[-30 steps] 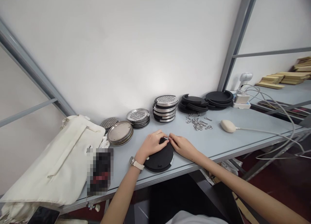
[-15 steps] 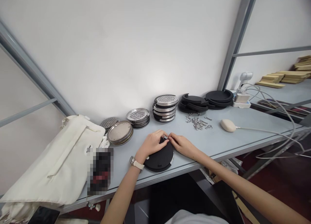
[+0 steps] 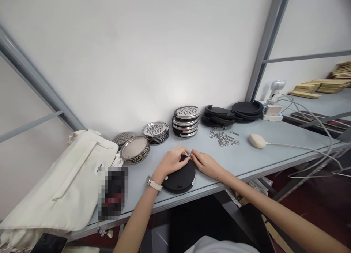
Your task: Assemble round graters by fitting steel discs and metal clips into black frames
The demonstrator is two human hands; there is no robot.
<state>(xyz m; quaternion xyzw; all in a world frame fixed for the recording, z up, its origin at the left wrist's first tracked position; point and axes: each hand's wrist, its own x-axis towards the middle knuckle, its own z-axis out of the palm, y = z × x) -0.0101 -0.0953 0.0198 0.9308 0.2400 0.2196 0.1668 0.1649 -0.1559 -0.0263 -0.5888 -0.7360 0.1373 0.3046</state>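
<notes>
A flat black round disc with a steel rim (image 3: 179,179) lies on the grey table top (image 3: 227,161), tilted up a little under my left hand (image 3: 170,161). That hand rests over its upper part, fingers reaching toward its top edge. Facing it, my right hand (image 3: 205,163) pinches a small metal clip (image 3: 187,155) at the same edge. The fingertips of both hands nearly meet there and hide most of the clip. How the clip joins the disc is hidden.
Stacks of perforated steel discs (image 3: 185,121) and black rings (image 3: 218,116) line the wall side, with loose metal clips (image 3: 221,138) before them. A white cloth bag (image 3: 64,180) lies left, a beige corded object (image 3: 257,140) right.
My hands stay together at the disc's top edge, with only small finger shifts around the clip. The view has moved slightly.
</notes>
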